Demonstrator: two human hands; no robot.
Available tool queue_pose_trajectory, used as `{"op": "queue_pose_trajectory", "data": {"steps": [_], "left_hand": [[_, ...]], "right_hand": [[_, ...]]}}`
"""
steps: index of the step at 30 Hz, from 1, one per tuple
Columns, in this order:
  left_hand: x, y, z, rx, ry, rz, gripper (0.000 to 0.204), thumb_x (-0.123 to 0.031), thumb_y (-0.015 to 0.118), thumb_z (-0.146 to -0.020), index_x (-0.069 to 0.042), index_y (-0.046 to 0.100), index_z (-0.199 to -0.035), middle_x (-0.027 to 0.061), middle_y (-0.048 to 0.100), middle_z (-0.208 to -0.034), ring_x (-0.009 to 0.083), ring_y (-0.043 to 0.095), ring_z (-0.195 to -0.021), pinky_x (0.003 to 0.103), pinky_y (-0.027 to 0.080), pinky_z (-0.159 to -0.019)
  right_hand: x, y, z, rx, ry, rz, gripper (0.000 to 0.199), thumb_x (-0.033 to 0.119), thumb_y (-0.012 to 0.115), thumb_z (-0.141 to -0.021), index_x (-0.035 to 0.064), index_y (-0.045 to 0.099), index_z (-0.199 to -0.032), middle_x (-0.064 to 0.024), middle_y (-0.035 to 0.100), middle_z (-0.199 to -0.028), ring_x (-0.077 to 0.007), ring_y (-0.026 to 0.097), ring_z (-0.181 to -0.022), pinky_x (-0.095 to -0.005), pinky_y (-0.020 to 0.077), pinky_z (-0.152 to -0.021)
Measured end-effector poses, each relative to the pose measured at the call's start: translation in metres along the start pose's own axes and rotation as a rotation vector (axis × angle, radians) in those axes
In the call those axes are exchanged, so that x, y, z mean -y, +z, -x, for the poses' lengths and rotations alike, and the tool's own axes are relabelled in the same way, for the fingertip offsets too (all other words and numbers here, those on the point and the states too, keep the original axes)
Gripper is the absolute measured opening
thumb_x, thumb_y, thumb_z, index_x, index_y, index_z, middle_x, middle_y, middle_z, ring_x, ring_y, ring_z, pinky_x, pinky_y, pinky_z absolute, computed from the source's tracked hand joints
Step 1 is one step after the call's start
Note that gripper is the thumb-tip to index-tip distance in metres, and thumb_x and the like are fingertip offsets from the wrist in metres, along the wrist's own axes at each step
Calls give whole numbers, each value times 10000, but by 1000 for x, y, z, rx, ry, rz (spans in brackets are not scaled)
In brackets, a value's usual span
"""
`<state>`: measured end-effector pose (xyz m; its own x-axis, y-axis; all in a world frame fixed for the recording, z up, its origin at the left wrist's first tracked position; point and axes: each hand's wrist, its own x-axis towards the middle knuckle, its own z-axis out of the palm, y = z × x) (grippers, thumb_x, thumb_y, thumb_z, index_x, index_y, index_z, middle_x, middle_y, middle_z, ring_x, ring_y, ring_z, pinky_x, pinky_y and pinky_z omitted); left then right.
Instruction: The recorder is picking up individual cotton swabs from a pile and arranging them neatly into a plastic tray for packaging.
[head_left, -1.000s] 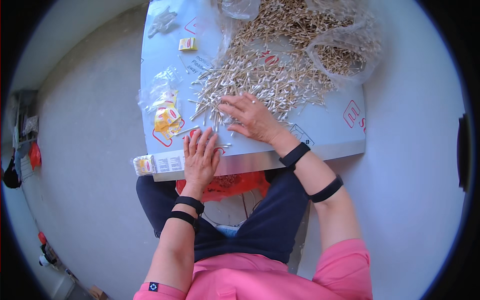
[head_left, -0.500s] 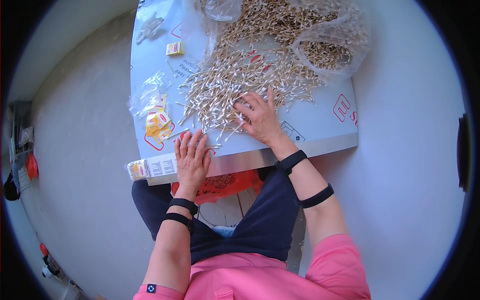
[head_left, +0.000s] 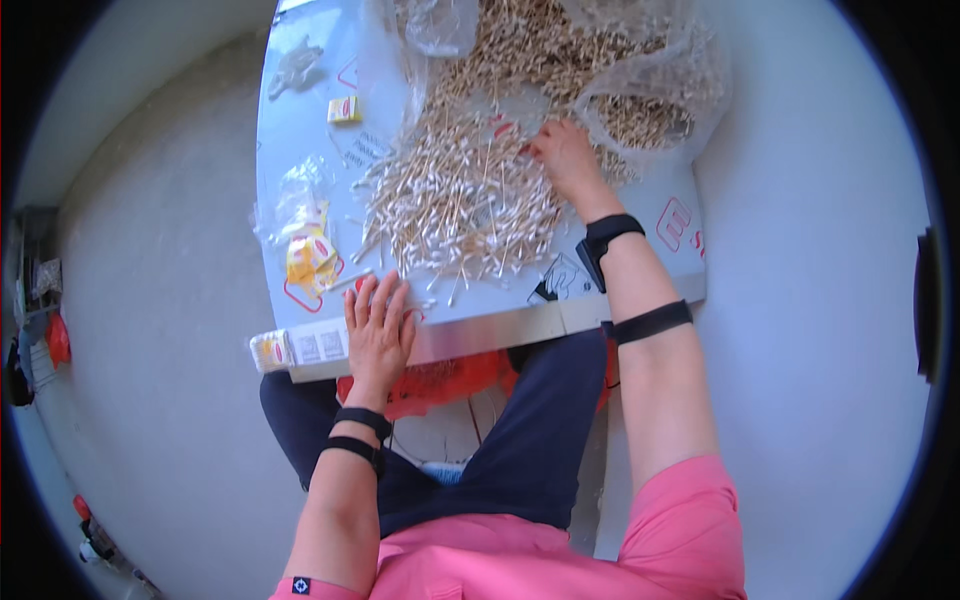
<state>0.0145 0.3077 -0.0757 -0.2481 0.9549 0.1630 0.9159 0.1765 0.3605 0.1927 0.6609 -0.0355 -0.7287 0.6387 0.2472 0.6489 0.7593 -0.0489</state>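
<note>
Cotton swabs are lying heaped on the surface, and the right hand is now reaching farther across than a moment ago, leaving the near side and hovering at or among swabs beside the mouth of the clear bag. Its grip is curling; whether it is clamping any swab, I cannot tell. The left hand is resting near the front edge, fingers apart. The clear bag is holding more swabs.
</note>
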Motion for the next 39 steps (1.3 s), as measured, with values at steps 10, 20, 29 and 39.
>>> {"op": "queue_pose_trajectory", "data": {"steps": [10, 20, 29, 39], "left_hand": [[1, -1, 5, -1, -10, 18, 477, -251, 635, -916, -161, 540, -1374, 22, 437, -1515, 291, 322, -1450, 529, 176, -1227], [1, -4, -1, 40, -29, -5, 477, -259, 626, -923, -166, 534, -1381, 8, 431, -1516, 278, 317, -1451, 511, 156, -1237], [1, -4, 3, -33, -3, 32, 470, -189, 643, -903, -126, 543, -1357, 55, 473, -1486, 306, 356, -1431, 526, 192, -1217], [4, 1, -1, -85, 0, 110, 552, -166, 679, -895, -89, 448, -1391, 96, 449, -1482, 318, 366, -1414, 526, 230, -1203]], "right_hand": [[3, 11, 11, 34, -40, -27, 113, 141, 716, -748, 123, 676, -852, -60, 621, -979, -295, 567, -997, -420, 468, -840], [-4, -24, 8, -265, 465, -304, 114, 83, 669, -806, 79, 677, -920, -99, 674, -956, -322, 608, -986, -427, 493, -848], [72, -29, 23, -59, 17, -445, 157, 60, 669, -852, 80, 681, -1008, -96, 668, -993, -324, 644, -921, -422, 527, -793], [217, -15, 144, -57, 274, -721, 162, 45, 700, -844, 73, 661, -999, -87, 603, -928, -309, 654, -802, -400, 521, -667]]}}
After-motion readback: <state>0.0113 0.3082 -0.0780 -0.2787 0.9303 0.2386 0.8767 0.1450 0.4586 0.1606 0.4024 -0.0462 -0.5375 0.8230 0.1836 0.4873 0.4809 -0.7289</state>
